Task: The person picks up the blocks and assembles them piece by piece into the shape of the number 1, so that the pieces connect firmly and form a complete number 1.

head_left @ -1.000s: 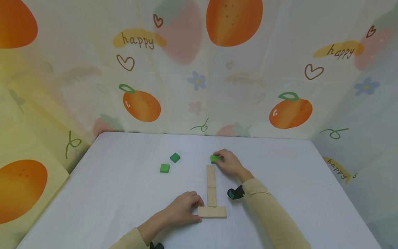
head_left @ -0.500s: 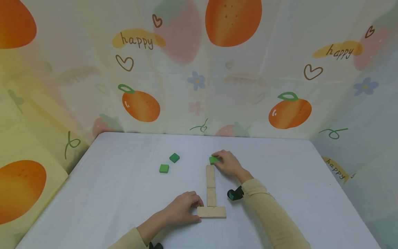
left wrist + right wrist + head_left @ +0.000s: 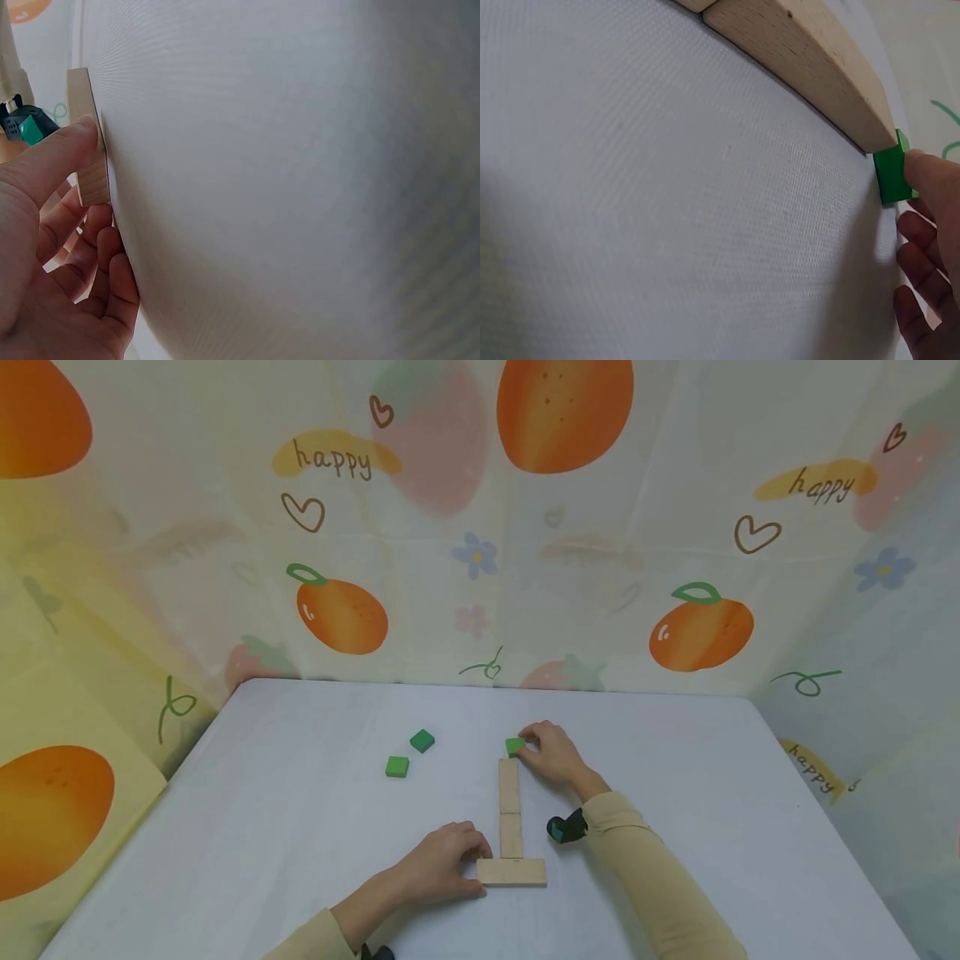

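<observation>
1. Currently, the right hand point(image 3: 555, 753) is pinching a bright green block point(image 3: 513, 747) between thumb and finger; in the right wrist view the thumb is pressing on one face, and the other fingers are curling loosely below.
2. That bright green block is sitting at the far end of a wooden row, appearing to touch the end of the far wooden block point(image 3: 509, 785).
3. Behind it in line, the near wooden block point(image 3: 511, 835) is meeting the far one end to end.
4. Across the near end of the row, a crosswise wooden block point(image 3: 517, 872) is lying flat, so the three wooden pieces are forming an upside-down T.
5. Meanwhile, the left hand point(image 3: 444, 862) is gripping the left end of this crosswise piece, its thumb pressing on the near side and its fingers curving around the other.
6. Off to the left, a light green block point(image 3: 397, 767) and a dark green block point(image 3: 422, 741) are resting near each other, apart, the dark one turning a corner toward the viewer.
7. All the blocks are lying on a white surface point(image 3: 660, 739).
</observation>
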`<act>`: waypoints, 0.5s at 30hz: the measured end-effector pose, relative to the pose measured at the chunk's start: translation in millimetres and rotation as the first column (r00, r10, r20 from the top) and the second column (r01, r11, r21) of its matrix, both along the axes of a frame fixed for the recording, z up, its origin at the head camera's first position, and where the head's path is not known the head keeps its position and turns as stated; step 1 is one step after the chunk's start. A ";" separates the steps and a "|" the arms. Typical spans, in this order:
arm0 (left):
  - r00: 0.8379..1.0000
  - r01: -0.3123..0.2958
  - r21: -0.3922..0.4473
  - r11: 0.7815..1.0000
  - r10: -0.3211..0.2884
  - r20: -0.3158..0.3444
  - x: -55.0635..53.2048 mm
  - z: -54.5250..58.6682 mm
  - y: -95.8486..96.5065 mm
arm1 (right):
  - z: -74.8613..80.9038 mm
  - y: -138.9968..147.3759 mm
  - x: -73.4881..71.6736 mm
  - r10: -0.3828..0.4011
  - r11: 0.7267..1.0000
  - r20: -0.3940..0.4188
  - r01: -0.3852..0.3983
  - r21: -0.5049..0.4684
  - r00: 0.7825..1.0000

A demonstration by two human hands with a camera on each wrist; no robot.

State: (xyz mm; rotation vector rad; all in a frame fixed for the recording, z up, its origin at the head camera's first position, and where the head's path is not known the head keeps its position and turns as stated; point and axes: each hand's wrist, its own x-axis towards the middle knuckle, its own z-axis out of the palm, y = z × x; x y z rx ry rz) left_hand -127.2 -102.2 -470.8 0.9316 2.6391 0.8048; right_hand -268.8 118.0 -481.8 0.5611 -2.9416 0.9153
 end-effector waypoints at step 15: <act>1.000 -0.005 -0.008 1.000 0.005 0.000 -1.4 -3.5 -0.6 | -1.0 -1.9 0.0 0.023 1.000 -0.064 -0.022 0.015 0.998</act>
